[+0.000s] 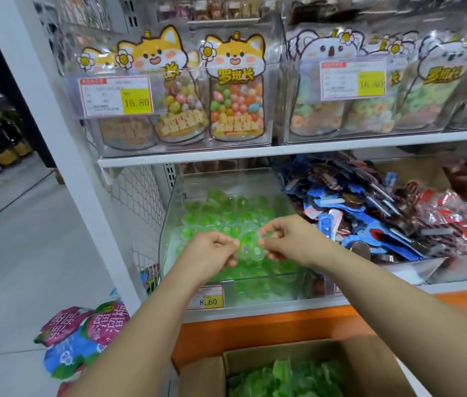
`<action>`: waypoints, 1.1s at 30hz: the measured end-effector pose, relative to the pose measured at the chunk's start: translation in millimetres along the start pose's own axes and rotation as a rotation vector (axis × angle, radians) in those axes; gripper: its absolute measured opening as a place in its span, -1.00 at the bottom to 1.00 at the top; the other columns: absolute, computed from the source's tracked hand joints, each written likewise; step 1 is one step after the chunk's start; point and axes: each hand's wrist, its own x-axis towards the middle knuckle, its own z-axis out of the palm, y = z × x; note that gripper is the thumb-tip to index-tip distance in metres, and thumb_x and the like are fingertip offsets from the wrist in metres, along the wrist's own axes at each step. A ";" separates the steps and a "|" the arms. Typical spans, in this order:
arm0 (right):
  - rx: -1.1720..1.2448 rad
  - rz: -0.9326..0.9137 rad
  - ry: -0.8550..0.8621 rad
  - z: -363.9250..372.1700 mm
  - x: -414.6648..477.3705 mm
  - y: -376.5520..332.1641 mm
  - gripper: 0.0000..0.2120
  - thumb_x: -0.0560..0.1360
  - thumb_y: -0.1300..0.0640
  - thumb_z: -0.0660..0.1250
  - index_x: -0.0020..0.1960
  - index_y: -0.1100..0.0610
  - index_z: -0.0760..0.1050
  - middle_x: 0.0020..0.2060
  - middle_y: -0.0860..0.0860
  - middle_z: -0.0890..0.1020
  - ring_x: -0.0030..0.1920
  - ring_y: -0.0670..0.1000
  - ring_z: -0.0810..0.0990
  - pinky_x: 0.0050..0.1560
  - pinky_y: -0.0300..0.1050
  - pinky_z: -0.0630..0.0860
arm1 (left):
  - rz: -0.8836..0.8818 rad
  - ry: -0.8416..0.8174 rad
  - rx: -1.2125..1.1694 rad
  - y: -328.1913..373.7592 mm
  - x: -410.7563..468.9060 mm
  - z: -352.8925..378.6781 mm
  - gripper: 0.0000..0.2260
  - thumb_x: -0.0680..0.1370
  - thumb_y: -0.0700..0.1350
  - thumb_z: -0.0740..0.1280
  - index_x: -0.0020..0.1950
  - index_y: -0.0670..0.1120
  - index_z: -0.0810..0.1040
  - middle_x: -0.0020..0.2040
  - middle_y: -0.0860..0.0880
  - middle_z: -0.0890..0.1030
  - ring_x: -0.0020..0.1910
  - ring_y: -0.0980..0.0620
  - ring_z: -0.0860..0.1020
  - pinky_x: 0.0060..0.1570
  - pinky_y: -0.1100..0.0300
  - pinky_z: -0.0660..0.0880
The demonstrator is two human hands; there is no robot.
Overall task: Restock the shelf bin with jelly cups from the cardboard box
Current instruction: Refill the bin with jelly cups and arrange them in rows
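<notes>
Your left hand and right hand both pinch jelly cups above the shelf bin, fingers curled. If you release unevenly, cups may bounce over the low front wall onto the floor.

Shelf bin: clear hard plastic, glossy, reflections on walls. Jelly cups: translucent green plastic, glossy (lid detail too blurred to tell). Cardboard box: brown card, matt, slightly rough. Shelf board: white painted metal, smooth, satin. Side mesh: white coated wire. Candy pouches: printed plastic film, shiny, clear windows. Blue wrappers: crinkled glossy film. Price label: matt paper behind clear sleeve. Orange base panel: smooth, flat colour. Floor: pale grey, smooth, faint sheen.
</notes>
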 end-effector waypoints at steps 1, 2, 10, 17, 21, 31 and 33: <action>-0.033 0.012 -0.033 2.4 2.6 1.5 -0.94 0.51 0.28 0.33 -0.11 0.16 0.50 -0.46 0.03 0.52 -0.45 -0.03 0.46 -0.36 -0.23 0.46 | -0.002 -0.002 0.045 -2.6 3.9 -0.5 -0.91 0.56 -0.14 0.32 -0.15 -0.08 0.53 -0.31 -0.01 0.61 -0.34 0.12 0.57 -0.30 0.27 0.43; -0.089 0.015 -0.058 4.4 4.4 3.1 -0.96 0.51 0.27 0.33 -0.11 0.16 0.51 -0.47 0.01 0.52 -0.45 -0.04 0.46 -0.34 -0.21 0.46 | -0.008 -0.017 0.085 -5.5 8.0 -0.8 -0.89 0.56 -0.17 0.32 -0.17 -0.09 0.53 -0.33 -0.02 0.60 -0.38 0.13 0.57 -0.33 0.29 0.43; -0.532 -0.109 0.027 3.4 -2.2 6.5 -0.71 0.58 0.21 0.18 0.25 0.17 0.52 0.16 0.08 0.61 0.18 0.05 0.56 0.17 -0.22 0.39 | -0.107 -0.154 0.154 -16.5 23.9 4.0 -0.82 0.56 -0.26 0.30 -0.23 -0.11 0.53 -0.34 0.01 0.60 -0.47 0.25 0.56 -0.35 0.38 0.45; -1.073 -0.060 0.013 -8.0 -33.9 23.4 -0.52 0.49 0.35 0.12 0.28 -0.07 0.44 0.06 0.08 0.58 0.06 0.15 0.58 -0.15 -0.10 0.41 | -0.127 -0.206 0.271 -17.2 29.3 10.0 -0.78 0.55 -0.28 0.30 -0.28 -0.11 0.57 -0.34 0.02 0.62 -0.43 0.23 0.57 -0.15 0.31 0.53; -1.042 -0.051 -0.080 -9.3 -39.5 31.3 -0.48 0.46 0.36 0.09 0.32 -0.03 0.38 0.16 0.09 0.53 0.15 0.15 0.54 0.01 -0.04 0.48 | -0.136 -0.203 0.354 -18.7 28.5 11.5 -0.80 0.53 -0.24 0.33 -0.29 -0.11 0.61 -0.38 0.10 0.60 -0.36 0.20 0.54 -0.22 0.34 0.48; -1.033 -0.071 -0.142 -5.6 -42.3 33.8 -0.51 0.45 0.36 0.09 0.32 0.05 0.37 0.24 0.05 0.48 0.20 0.13 0.51 0.09 0.01 0.51 | -0.139 -0.122 0.428 -13.8 29.9 24.2 -0.81 0.49 -0.19 0.40 -0.34 -0.06 0.60 -0.28 0.00 0.67 -0.20 0.06 0.63 0.03 0.14 0.55; -1.024 -0.071 -0.146 -5.0 -42.4 33.6 -0.52 0.46 0.36 0.10 0.33 0.06 0.37 0.24 0.05 0.46 0.19 0.13 0.51 0.07 0.01 0.50 | -0.118 -0.095 0.460 -12.2 28.2 27.0 -0.79 0.48 -0.17 0.41 -0.37 -0.05 0.58 -0.28 0.01 0.68 -0.19 0.09 0.62 0.03 0.16 0.54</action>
